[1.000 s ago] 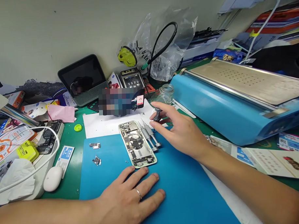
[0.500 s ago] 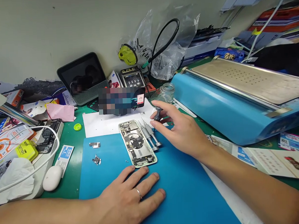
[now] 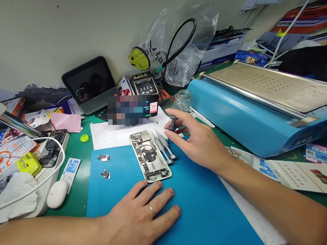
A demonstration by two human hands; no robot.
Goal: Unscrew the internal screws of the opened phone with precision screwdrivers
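Observation:
My left hand (image 3: 141, 214), with a ring on one finger, lies flat and spread on the blue mat (image 3: 209, 213). Its fingertips reach the lower end of an opened phone (image 3: 150, 157), whose inner parts are exposed. Above the mat's far right part, my right hand (image 3: 192, 135) pinches a short, dark, ribbed tool (image 3: 173, 123) between thumb and fingers; its exact kind is unclear. Two grey screwdrivers (image 3: 163, 146) lie side by side along the phone's right edge. Left of the phone rest a small metal-covered part (image 3: 103, 158) and a small dark part (image 3: 105, 174).
A blue machine with a metal plate (image 3: 260, 122) stands at the right. Behind the mat are a propped phone (image 3: 150, 107), a glass jar (image 3: 182, 99) and a dark-screened display (image 3: 89, 84). At left lie a white earbud case (image 3: 57, 194) and a white cable (image 3: 63, 154).

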